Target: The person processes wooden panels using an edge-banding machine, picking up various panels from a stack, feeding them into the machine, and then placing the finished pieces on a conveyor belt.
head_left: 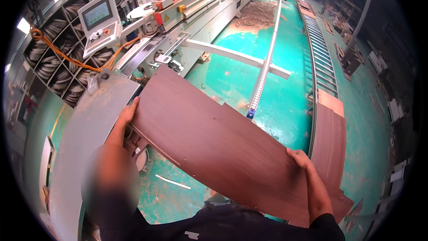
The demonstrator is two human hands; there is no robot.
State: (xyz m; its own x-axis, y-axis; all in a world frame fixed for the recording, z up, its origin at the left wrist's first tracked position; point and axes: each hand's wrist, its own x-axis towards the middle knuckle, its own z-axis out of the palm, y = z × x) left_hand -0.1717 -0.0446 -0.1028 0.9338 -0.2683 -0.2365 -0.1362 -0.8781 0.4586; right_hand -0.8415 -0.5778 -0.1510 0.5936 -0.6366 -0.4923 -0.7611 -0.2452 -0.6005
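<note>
A long reddish-brown wood-grain panel spans the view in front of me, tilted from upper left to lower right. Small holes dot its face, and a notch shows in its far edge. My left hand grips the left end, fingers hidden beneath it. At the far edge toward the right, my right hand holds the panel with the thumb on top; its other fingers are out of sight underneath. The panel's far left corner is close to the edge-banding machine.
A grey table stands at my left, below a control screen. Racks of edging rolls are behind it. Ahead, a white support arm meets a long rail. On the right, a roller conveyor carries brown panels.
</note>
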